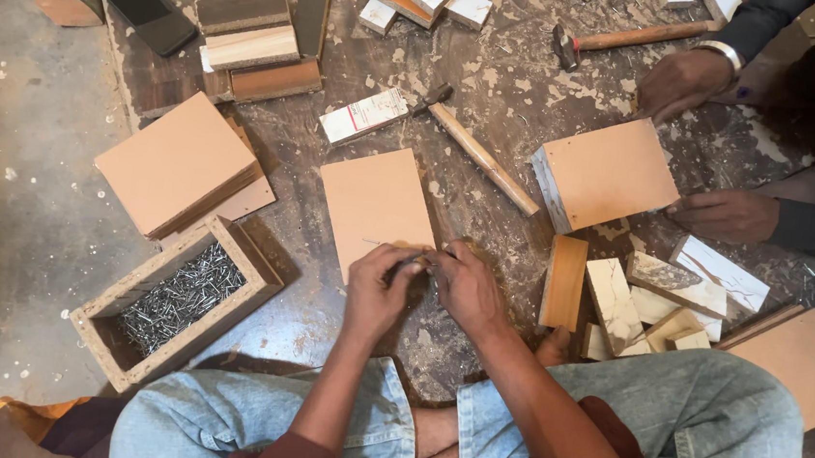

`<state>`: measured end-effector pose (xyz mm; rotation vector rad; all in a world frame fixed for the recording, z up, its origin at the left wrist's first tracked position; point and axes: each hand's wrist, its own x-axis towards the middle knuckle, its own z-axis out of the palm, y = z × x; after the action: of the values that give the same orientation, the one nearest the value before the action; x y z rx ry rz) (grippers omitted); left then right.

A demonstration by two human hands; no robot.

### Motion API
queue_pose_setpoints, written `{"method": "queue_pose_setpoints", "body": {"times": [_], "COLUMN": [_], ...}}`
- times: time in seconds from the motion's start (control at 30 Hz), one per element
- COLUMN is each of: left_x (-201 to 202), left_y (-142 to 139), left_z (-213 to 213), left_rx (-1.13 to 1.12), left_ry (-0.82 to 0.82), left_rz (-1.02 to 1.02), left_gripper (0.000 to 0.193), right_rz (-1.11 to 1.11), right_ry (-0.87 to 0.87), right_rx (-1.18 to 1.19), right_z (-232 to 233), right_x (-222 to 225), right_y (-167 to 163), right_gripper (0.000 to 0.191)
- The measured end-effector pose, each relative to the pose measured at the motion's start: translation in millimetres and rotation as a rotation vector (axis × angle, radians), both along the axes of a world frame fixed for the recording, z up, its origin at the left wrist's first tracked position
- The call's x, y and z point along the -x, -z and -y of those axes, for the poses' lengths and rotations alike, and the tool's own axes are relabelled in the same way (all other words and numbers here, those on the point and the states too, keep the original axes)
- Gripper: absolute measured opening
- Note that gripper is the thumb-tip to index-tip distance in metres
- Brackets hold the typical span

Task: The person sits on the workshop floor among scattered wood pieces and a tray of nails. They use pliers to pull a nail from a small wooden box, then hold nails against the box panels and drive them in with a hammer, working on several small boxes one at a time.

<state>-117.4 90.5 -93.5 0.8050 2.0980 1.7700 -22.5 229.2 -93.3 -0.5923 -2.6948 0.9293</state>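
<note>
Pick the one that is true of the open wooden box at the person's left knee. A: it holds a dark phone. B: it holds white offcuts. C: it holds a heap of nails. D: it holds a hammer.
C: the wooden box is filled with a heap of thin grey nails, while the nearest hammer lies on the work surface beyond the hands.

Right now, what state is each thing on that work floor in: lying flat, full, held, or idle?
Left hand: pinched on a thin nail.
Right hand: fingers meeting the left hand's.
Tan board: flat, under the hands' fingertips.
Nail box: open, holding many nails.
Near hammer: lying idle.
Far hammer: lying idle.
Phone: screen dark.
Small box: steadied by another person's hands.
</note>
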Motion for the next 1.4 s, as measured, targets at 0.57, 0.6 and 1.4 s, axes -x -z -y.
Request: {"method": "queue_pose_setpoints", "body": {"times": [0.57, 0.6, 1.4], "left_x": [-6, -6, -9], "left_y": [-10, -10, 12], "left_z": [-5, -4, -21], "left_rx": [0.217, 0.241, 0.091], "left_ry": [0.043, 0.062, -0.086], "left_rz": [-0.532, -0.558, -0.439], "left_gripper": [0.031, 0.031, 0.012], "right_rz": [0.030, 0.038, -0.245], "right_ry": [-0.006, -0.005, 0.200], "right_rx": [-0.020, -0.018, 0.248], "right_z": [-4, -4, -41], "right_x": [0, 0, 10], "right_y": [6, 6, -18], "right_gripper": [0.034, 0.033, 0.046]}}
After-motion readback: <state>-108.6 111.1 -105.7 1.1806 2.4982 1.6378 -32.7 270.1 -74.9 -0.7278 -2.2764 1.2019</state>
